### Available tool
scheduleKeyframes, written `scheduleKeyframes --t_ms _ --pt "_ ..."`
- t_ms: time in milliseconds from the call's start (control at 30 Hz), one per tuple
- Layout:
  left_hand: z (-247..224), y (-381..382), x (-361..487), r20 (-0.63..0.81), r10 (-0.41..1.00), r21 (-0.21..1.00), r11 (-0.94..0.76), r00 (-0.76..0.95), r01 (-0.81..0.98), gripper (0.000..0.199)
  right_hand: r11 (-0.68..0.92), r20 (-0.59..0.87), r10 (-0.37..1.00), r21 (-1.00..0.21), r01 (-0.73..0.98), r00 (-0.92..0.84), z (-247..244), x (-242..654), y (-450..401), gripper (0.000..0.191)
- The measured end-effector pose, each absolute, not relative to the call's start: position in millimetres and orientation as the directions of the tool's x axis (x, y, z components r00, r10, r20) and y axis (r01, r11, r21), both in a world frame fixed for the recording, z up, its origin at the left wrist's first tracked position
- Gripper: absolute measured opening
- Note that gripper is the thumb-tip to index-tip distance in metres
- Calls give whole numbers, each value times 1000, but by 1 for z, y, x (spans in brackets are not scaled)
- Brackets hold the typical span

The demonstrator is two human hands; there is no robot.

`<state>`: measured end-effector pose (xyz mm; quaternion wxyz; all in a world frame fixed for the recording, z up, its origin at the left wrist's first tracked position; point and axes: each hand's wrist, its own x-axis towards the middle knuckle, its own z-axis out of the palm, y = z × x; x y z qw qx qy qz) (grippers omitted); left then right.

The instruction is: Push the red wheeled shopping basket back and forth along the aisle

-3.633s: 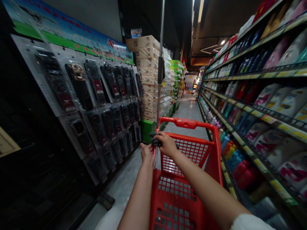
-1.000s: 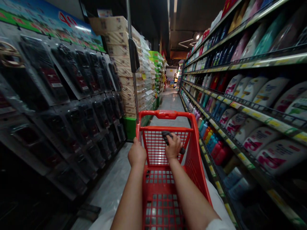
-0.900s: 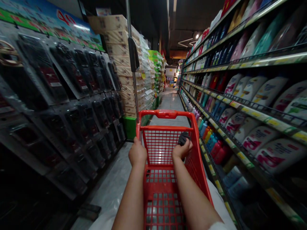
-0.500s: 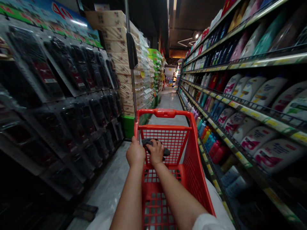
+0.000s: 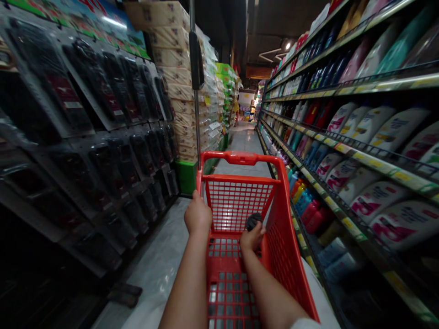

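Note:
A red plastic shopping basket cart (image 5: 240, 263) with grid walls stands right in front of me. My left hand (image 5: 198, 214) is closed round its left upper rim. Inside the cart, my right hand (image 5: 253, 237) grips a dark grey object (image 5: 254, 221), rounded at the end that shows; its kind cannot be made out. This hand is near the cart's right wall, low by the far grid panel. A thin metal pole (image 5: 198, 123) with a black grip (image 5: 196, 59) rises from the far left corner of the cart.
Packaged dark goods (image 5: 133, 155) hang on a rack at the left. Beyond them stand stacked paper-wrapped packs (image 5: 174, 82) on a green base (image 5: 186, 177). Shelves of shampoo bottles (image 5: 370, 201) line the right side, close to the cart. A grey tiled floor (image 5: 240, 137) runs ahead.
My right hand has moved right across the cart with the dark grey object, from beside my left hand to near the right wall. My left hand keeps its hold on the rim.

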<state>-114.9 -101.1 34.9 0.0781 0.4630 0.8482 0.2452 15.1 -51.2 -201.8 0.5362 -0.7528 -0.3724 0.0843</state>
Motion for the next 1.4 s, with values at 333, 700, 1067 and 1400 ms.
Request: scheduleKeyframes --t_ms 333,700,1067,1400 --pt "31 -103 -118 108 817 526 437 -567 730 40 306 517 793 -795 524 322 -91 -71 -33 52" --pt "28 -99 -119 120 814 564 415 -568 714 42 683 421 709 -212 698 -566 -145 -25 -24 25" --pt "33 -100 -120 114 820 545 420 -561 725 40 204 -20 976 -273 940 -217 -181 2 -82 35" --pt "41 -105 -121 103 816 531 438 -568 726 41 -447 -83 794 -751 486 602 -173 27 -59 52"
